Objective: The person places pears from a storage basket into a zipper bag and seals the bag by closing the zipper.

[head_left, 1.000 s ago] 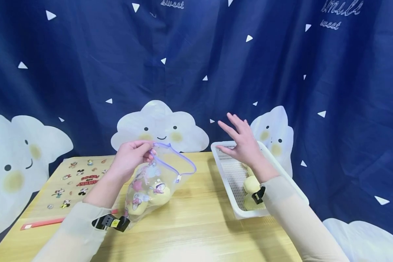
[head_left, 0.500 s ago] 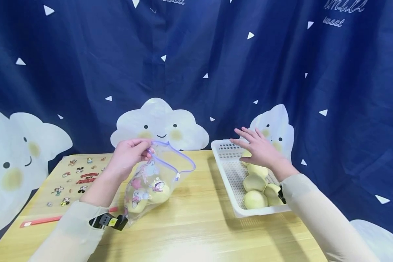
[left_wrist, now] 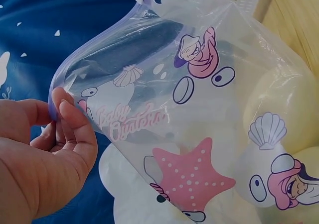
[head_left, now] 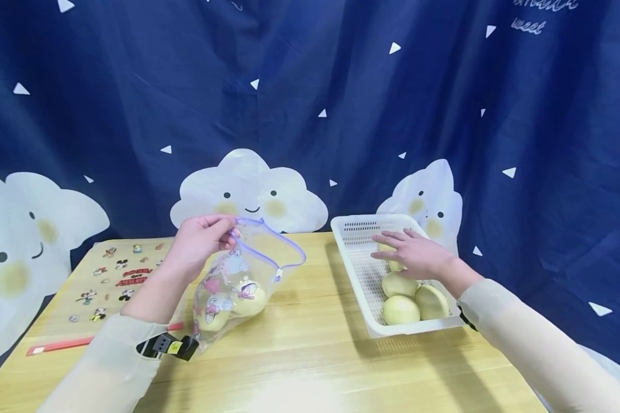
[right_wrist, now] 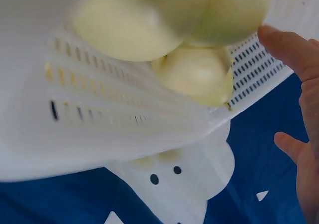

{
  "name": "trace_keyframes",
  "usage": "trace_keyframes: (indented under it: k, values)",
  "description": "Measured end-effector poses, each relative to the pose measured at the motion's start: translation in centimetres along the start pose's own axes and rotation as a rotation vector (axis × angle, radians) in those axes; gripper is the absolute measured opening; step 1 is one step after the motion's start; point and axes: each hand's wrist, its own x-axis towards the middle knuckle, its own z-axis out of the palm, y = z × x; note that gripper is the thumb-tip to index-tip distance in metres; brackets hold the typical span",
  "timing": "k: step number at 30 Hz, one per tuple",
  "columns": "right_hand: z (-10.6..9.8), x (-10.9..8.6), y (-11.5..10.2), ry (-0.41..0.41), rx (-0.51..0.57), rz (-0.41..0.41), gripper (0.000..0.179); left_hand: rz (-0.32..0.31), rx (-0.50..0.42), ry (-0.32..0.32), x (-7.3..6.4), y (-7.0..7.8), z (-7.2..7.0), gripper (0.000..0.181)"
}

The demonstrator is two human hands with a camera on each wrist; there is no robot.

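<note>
A dark blue curtain point(head_left: 289, 74) printed with smiling clouds hangs behind a pale wooden desk point(head_left: 310, 355). Left of the desk's middle I see a clear zip bag point(head_left: 240, 275), slumped and bulging low down, its purple-edged mouth gaping towards the right. Pink starfish, pale shells, bonneted oysters and pink "Baby Oysters" lettering decorate the plastic; through it show at least two smooth, pale yellow onions point(head_left: 255, 301), or so they look. The left hand point(head_left: 201, 241) pinches the bag's rim between thumb and fingers.

Near the desk's far right corner sits a white slotted basket point(head_left: 364, 269), with more of the same pale onions gathered at its near end and along its right side. Over its far part the right hand point(head_left: 413, 252) is spread, fingers apart; whether a fingertip touches an onion, I can't tell. By the desk's left edge lies a flat printed pouch point(head_left: 111, 281) with a red strip point(head_left: 62, 346).
</note>
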Motion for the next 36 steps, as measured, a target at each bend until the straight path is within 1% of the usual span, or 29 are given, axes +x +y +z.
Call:
trace_keyframes:
  k: [5, 11, 14, 19, 23, 26, 30, 36]
  values:
    - [-0.3, -0.8, -0.7, -0.049, 0.003, -0.022, 0.074, 0.0, -0.006, -0.004, 0.0, -0.1, 0.2, 0.043]
    - [-0.5, -1.0, -1.5, -0.129, 0.015, -0.021, 0.076, 0.007, -0.012, -0.011, 0.0, -0.1, 0.2, 0.043]
    - [-0.3, -1.2, -1.8, -0.158, 0.022, -0.019, 0.079, 0.01, -0.019, -0.012, 0.0, -0.1, 0.2, 0.042]
    - [0.4, -1.5, -2.5, -0.222, 0.041, -0.023, 0.086, 0.004, -0.004, -0.011, -0.1, 0.0, 0.2, 0.042]
    - [0.9, -1.6, -3.0, -0.26, 0.066, -0.036, 0.084, 0.0, 0.013, -0.016, -0.1, 0.1, 0.3, 0.042]
    - [1.2, -1.6, -3.1, -0.246, 0.078, -0.04, 0.081, 0.0, 0.02, -0.014, -0.1, 0.1, 0.3, 0.042]
    - [1.4, -1.3, -3.1, -0.189, 0.087, -0.049, 0.076, -0.003, 0.017, -0.006, -0.1, 0.1, 0.2, 0.042]
    - [1.6, -1.1, -3.0, -0.11, 0.062, -0.068, 0.072, -0.004, 0.003, -0.012, -0.1, -0.2, 0.1, 0.042]
